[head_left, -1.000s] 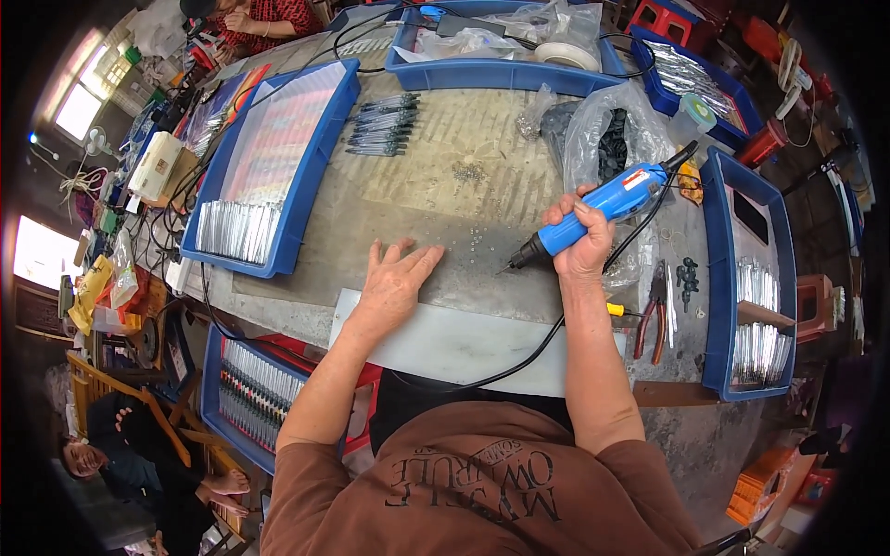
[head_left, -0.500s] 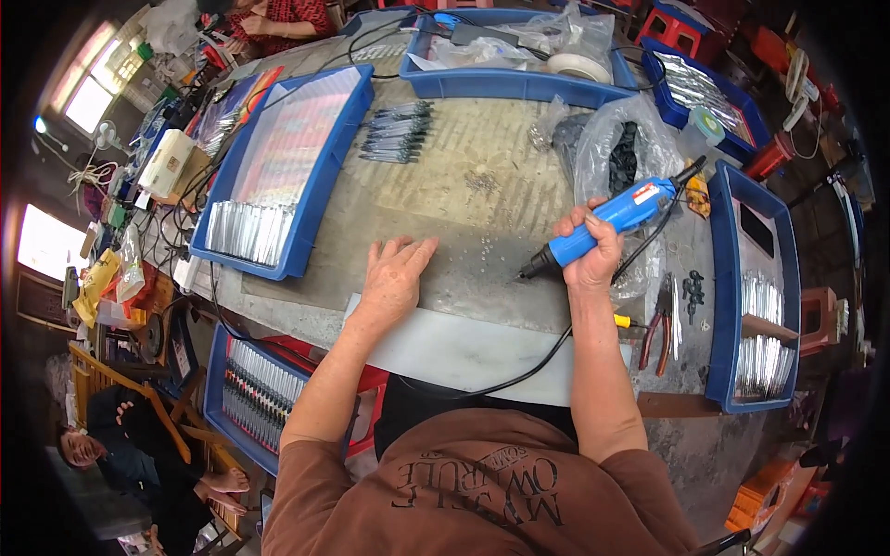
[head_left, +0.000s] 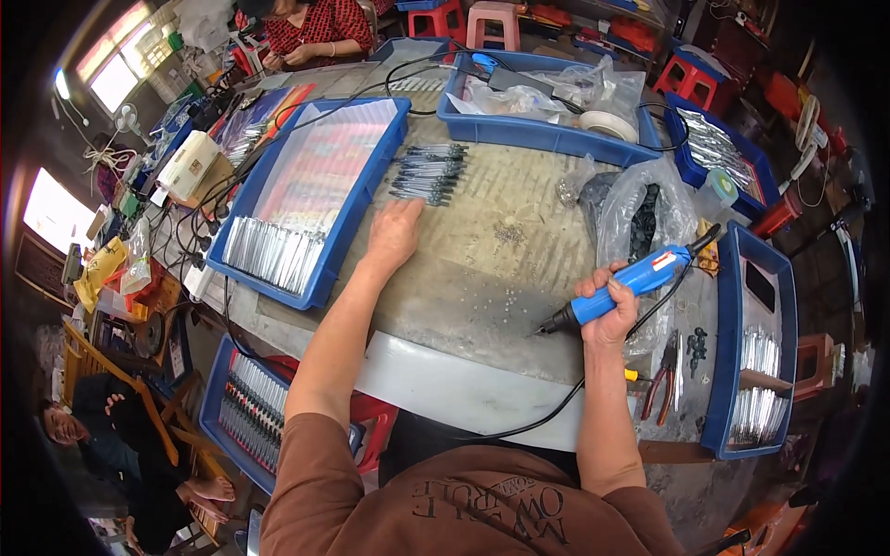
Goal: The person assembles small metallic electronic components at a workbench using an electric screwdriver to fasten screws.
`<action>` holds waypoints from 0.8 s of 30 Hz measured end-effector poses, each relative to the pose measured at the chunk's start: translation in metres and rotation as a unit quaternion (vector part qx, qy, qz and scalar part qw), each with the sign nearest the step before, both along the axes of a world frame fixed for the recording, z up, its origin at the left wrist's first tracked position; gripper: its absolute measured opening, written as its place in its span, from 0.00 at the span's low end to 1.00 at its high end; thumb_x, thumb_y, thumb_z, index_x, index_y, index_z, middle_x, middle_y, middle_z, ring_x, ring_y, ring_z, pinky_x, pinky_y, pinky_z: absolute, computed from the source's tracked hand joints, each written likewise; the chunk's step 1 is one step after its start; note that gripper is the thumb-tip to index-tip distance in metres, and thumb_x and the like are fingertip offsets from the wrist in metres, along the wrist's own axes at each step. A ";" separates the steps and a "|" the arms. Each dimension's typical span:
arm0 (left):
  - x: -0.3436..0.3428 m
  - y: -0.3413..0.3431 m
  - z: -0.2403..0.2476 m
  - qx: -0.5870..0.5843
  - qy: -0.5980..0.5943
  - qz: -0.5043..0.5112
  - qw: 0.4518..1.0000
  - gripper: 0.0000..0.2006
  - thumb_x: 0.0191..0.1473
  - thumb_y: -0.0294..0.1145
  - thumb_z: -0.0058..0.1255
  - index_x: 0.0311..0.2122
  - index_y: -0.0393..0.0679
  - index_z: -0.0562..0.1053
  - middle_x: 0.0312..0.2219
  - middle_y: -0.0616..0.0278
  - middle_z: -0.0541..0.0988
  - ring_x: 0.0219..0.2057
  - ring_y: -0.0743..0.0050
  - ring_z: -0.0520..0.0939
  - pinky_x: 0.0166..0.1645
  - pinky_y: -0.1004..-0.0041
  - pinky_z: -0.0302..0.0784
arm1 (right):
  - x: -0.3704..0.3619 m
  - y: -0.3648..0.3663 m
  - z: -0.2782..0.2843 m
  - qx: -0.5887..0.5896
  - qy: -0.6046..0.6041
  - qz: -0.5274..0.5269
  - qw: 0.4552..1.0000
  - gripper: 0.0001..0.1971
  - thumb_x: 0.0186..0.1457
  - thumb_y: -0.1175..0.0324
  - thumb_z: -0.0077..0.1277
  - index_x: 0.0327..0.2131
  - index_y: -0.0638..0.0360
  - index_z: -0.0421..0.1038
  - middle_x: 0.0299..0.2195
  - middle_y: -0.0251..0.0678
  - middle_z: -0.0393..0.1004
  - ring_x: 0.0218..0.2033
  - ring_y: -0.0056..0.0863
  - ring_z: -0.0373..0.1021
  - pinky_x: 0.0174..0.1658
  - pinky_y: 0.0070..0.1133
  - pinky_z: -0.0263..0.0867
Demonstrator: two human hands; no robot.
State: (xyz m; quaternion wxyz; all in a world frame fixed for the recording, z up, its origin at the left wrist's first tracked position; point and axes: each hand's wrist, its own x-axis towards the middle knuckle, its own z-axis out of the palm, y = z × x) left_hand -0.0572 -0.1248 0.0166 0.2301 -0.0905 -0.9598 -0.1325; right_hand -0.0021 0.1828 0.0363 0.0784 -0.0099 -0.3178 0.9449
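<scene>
My right hand point(head_left: 607, 310) is wrapped round a blue electric screwdriver point(head_left: 640, 278), its dark tip pointing down and left just over the worktable point(head_left: 445, 343). My left hand point(head_left: 395, 233) reaches to a stack of slim dark pens point(head_left: 428, 171) lying side by side on the table. Its bent fingers meet the nearest pen; the fingertips are partly hidden. Small pale beads point(head_left: 491, 301) and a patch of tiny metal bits point(head_left: 508, 232) lie between the two hands.
Blue trays border the work area: one with silver rods point(head_left: 315, 287) at left, one with bags point(head_left: 556, 139) behind, one point(head_left: 718, 426) at right. Pliers point(head_left: 660, 394) and a bag of black parts point(head_left: 644, 218) lie near my right hand. Another person point(head_left: 320, 37) sits across the table.
My left hand has moved forward from the near part of the table to the pen stack. My right hand keeps holding the screwdriver. The whole view has shifted.
</scene>
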 end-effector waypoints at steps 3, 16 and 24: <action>-0.014 -0.003 -0.006 -0.028 0.005 0.011 1.000 0.13 0.41 0.24 0.39 0.36 0.44 0.67 0.31 0.62 0.72 0.36 0.64 0.70 0.38 0.63 0.63 | 0.001 -0.001 0.001 0.009 -0.010 -0.007 1.000 0.17 0.34 0.73 0.45 0.34 0.60 0.58 0.19 0.36 0.60 0.18 0.27 0.60 0.24 0.23 0.59; -0.006 -0.001 -0.003 -0.056 0.004 -0.038 0.998 0.06 0.40 0.30 0.48 0.29 0.47 0.69 0.27 0.66 0.70 0.34 0.66 0.68 0.39 0.62 0.60 | 0.000 0.002 -0.004 0.034 -0.006 0.006 0.999 0.16 0.37 0.70 0.44 0.35 0.57 0.59 0.20 0.34 0.61 0.19 0.26 0.60 0.27 0.24 0.57; 0.032 0.011 0.011 0.033 -0.082 -0.073 0.993 0.06 0.40 0.29 0.50 0.27 0.45 0.69 0.26 0.65 0.69 0.33 0.65 0.69 0.37 0.66 0.61 | -0.001 0.000 -0.002 0.008 -0.009 0.001 1.000 0.17 0.34 0.73 0.45 0.34 0.59 0.59 0.19 0.37 0.60 0.18 0.29 0.60 0.25 0.25 0.59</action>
